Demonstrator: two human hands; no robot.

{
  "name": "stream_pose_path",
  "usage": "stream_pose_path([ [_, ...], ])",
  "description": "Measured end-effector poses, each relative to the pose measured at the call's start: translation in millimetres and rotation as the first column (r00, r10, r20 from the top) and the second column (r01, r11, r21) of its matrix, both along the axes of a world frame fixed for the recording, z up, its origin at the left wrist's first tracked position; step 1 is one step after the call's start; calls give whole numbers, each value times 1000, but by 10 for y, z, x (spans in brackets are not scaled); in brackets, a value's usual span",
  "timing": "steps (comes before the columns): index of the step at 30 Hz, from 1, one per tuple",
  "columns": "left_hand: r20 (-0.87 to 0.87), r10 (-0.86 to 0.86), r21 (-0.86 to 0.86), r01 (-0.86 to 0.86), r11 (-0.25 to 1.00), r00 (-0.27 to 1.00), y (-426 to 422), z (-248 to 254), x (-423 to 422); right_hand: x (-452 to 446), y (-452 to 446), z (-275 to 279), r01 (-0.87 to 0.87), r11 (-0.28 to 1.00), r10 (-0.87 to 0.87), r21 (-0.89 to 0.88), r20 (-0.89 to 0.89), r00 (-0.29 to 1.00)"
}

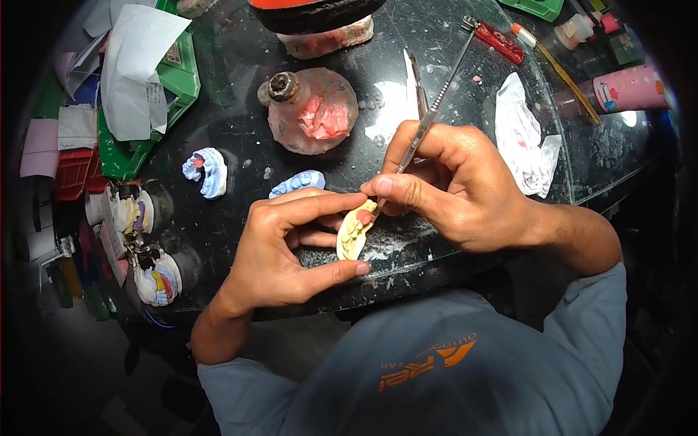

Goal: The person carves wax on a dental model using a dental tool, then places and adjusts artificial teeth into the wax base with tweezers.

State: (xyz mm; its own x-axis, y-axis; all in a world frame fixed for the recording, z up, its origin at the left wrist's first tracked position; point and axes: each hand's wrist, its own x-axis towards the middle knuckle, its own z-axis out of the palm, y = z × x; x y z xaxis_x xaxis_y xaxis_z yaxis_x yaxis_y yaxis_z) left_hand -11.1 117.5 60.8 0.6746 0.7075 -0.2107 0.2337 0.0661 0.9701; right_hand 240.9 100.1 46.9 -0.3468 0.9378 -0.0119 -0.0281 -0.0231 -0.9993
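Observation:
My left hand (pixel 287 243) grips a pale yellow dental model (pixel 349 240) near the table's front edge, thumb at its lower end and fingers along its upper end. A patch of pink wax (pixel 364 216) lies on the model's teeth. In my right hand (pixel 465 189) is a slim metal wax carver (pixel 420 138), held like a pen. Its lower tip reaches the model beside the pink patch; whether it touches the wax I cannot tell. Just beyond my left hand sits a blue dental cast (pixel 298 182), partly hidden by the fingers.
A glass spirit burner (pixel 313 112) with pink pieces on it stands ahead. Left are a blue-white cast (pixel 206 173), mounted models (pixel 154 276) and a green tray (pixel 182 80) with papers. Right lie crumpled tissue (pixel 520 138), a red-handled tool (pixel 500 42) and a pink cylinder (pixel 629 89).

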Motion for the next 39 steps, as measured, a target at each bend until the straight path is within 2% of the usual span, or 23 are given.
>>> stream_pose_path([
  [2, -12, -18, -55, 17, 998, 1000, 17, 22, -20, -10, 0, -15, 9, 1000, -9, -7, -25, 1000],
  [8, -9, -19, -54, 18, 998, 1000, 19, 55, -19, 16, -2, 62, -7, 1000, 8, -26, 26, 1000],
  [11, -5, -32, -39, 31, 999, 999, 21, 38, -19, 41, 4, 100, -24, 1000, 25, -10, 111, 994],
  [15, -5, -39, -34, 39, 999, 999, 19, 12, -29, -22, -32, -32, 7, 1000, -7, -3, 19, 1000],
  [20, -9, -43, -22, 42, 999, 999, 22, 8, -22, 6, -17, 15, -16, 1000, 14, 19, 92, 996],
  [26, -12, -39, 0, 39, 999, 999, 15, -10, -24, 14, 0, 77, -16, 999, 19, -33, 100, 995],
  [35, -14, -37, 48, 38, 998, 999, 7, -12, -23, 12, -4, 84, -23, 998, 29, -55, 100, 995],
  [39, -4, -32, 67, 32, 997, 999, 5, -23, -20, -10, -20, 25, -14, 1000, 15, -27, 45, 999],
])
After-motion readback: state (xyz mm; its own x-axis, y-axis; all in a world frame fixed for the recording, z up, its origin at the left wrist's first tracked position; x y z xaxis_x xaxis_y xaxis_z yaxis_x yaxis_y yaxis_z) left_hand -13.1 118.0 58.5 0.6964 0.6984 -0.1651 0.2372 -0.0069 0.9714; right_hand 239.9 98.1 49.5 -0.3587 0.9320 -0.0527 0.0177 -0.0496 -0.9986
